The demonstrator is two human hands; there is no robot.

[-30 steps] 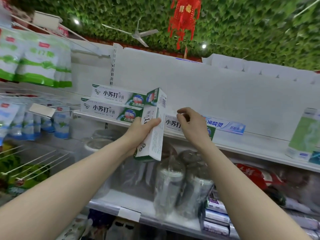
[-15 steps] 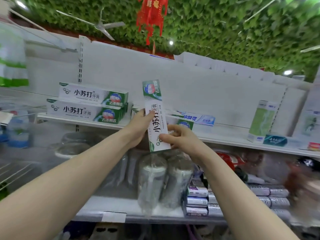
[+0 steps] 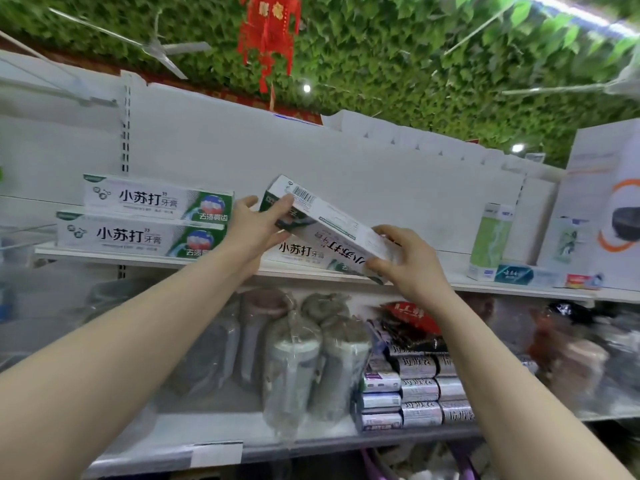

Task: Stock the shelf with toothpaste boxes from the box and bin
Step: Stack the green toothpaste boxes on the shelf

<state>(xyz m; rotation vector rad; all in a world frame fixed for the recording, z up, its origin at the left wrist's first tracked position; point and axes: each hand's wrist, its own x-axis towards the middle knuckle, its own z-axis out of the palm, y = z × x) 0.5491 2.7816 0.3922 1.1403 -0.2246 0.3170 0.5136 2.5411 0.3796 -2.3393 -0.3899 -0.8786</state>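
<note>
Head view: both hands grasp 1 toothpaste box (image 3: 329, 230), tilted, its barcode end raised toward the left. The left hand (image 3: 252, 230) curls around that upper end; the right hand (image 3: 405, 261) pinches the lower end just above the shelf (image 3: 104, 253) front edge. Behind it another box (image 3: 299, 252) lies flat, seemingly touching the held one. At the left, 2 stacked boxes (image 3: 152, 216) sit flush near the edge. Bare shelf runs from the right hand to an upright green carton (image 3: 490, 244).
</note>
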